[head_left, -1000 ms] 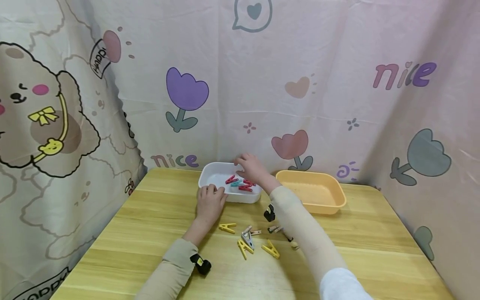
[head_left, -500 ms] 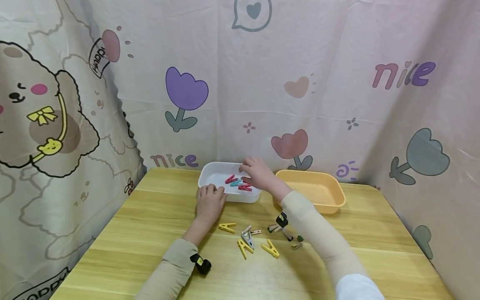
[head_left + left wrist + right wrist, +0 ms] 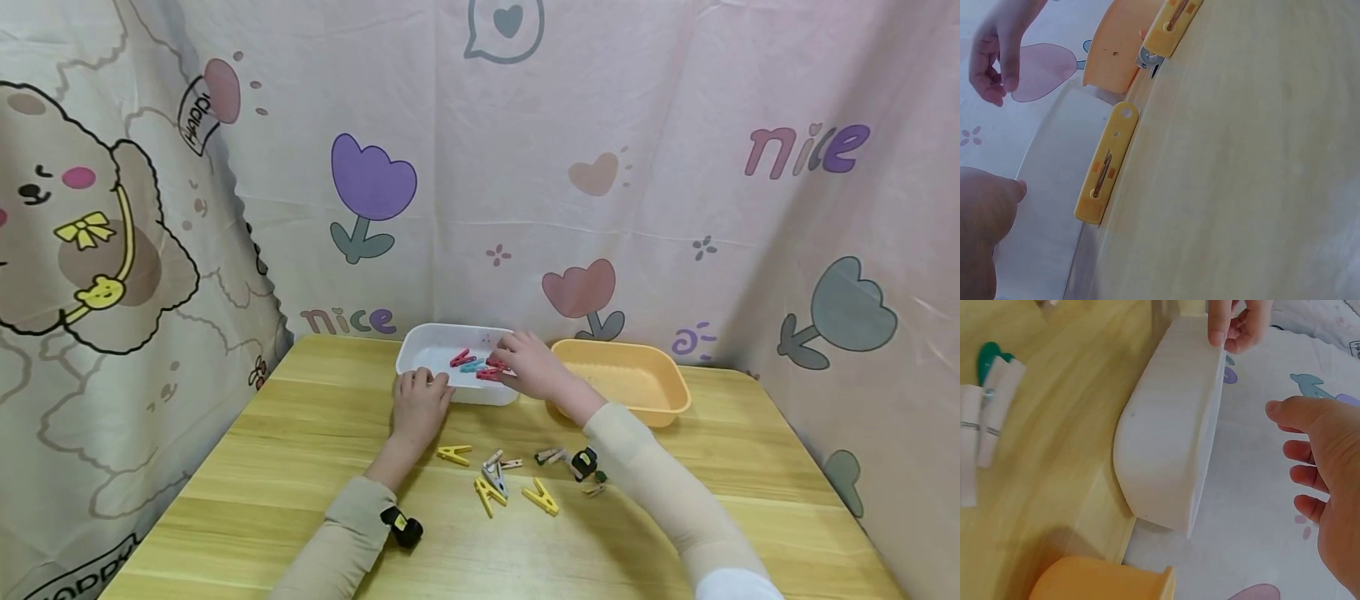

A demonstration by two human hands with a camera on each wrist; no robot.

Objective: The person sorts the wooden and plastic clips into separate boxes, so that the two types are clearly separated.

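Observation:
My left hand (image 3: 418, 408) holds the near rim of the white tray (image 3: 480, 397), fingers over the edge and thumb on the outer wall. In that tray lie red clothespins (image 3: 461, 358) and a blue clothespin (image 3: 472, 366). Above the tray's right end hovers my right hand (image 3: 534, 367), its fingers loosely bent; in the right wrist view the right hand (image 3: 1335, 456) has nothing between thumb and fingers. From the head it partly hides some red clothespins. The left wrist view also shows the right hand (image 3: 1000, 53) raised over the tray, apart from it.
Right of the white tray stands a yellow-orange tray (image 3: 678, 398). On the table (image 3: 300, 467) nearer the person lie yellow clothespins (image 3: 542, 497), a grey clothespin (image 3: 496, 478) and several wooden clothespins (image 3: 551, 456), some with green decorations. A printed curtain (image 3: 480, 167) hangs behind.
My right hand has moved rightward and toward the person, from the white tray's far rim to above its right end. The left hand has stayed put.

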